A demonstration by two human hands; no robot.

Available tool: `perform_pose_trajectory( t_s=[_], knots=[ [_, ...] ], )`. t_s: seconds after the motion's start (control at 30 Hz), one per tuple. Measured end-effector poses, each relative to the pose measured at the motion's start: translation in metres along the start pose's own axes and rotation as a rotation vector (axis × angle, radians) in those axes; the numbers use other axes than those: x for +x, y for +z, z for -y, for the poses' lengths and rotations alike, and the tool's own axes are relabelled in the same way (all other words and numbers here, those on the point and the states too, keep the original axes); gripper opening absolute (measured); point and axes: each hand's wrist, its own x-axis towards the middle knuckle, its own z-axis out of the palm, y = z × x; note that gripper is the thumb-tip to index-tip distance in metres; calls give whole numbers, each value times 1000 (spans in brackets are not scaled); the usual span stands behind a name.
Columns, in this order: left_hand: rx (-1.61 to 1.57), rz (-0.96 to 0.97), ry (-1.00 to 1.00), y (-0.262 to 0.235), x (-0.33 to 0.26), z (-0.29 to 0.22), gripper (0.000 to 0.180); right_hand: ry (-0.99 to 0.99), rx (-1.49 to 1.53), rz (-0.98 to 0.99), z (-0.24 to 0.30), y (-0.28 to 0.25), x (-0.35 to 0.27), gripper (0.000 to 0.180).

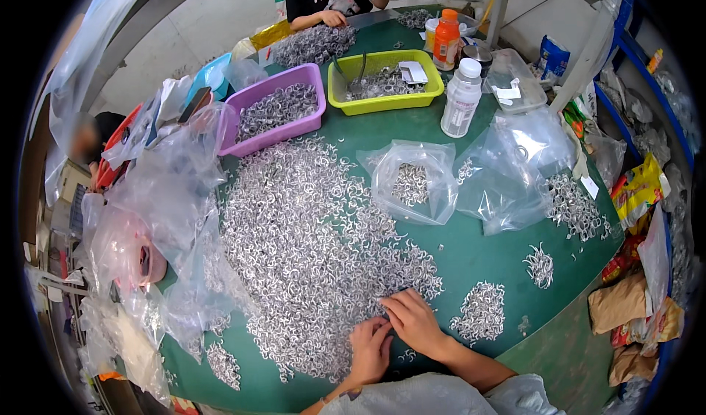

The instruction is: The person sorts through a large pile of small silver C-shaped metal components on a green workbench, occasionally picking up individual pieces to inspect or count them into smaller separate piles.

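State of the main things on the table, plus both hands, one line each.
Metal-piece pile: loose, spread wide
Left hand: fingers curled, at pile's edge
Right hand: fingers bent, at pile's edge
Purple tub: open, holding metal pieces
Lime tub: open, holding metal pieces
Orange bottle: upright, capped
White bottle: upright, capped
Middle clear bag: metal pieces inside

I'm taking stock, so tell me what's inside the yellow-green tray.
The yellow-green tray holds small grey pieces, with white paper on top and a dark tool of unclear kind at the left. Whatever lies beneath the paper and pieces is covered.
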Motion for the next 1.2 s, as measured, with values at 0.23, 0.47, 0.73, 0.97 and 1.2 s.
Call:
perform_pose_trajectory(
  t_s=[0.23, 0.47, 0.73, 0.97, 1.2],
  knots=[
    [-10, -25, -8, 2, 1, 2, 31, 23, 3, 19, 2, -2, 1, 26],
    [-15, -37, -2, 2, 0, 4, 28, 69, 42, 87, 0, -1, -3, 29],
    [-27, -41, -9, 2, 2, 3, 29, 38, 58, 25, 0, 0, 1, 33],
    [-43, -76, 16, 4, 1, 5, 27, -1, 48, 53, -4, 0, 2, 26],
    [8, -52, 23, 1, 2, 3, 27, 17, 38, 20, -3, 1, 3, 23]
  ],
)
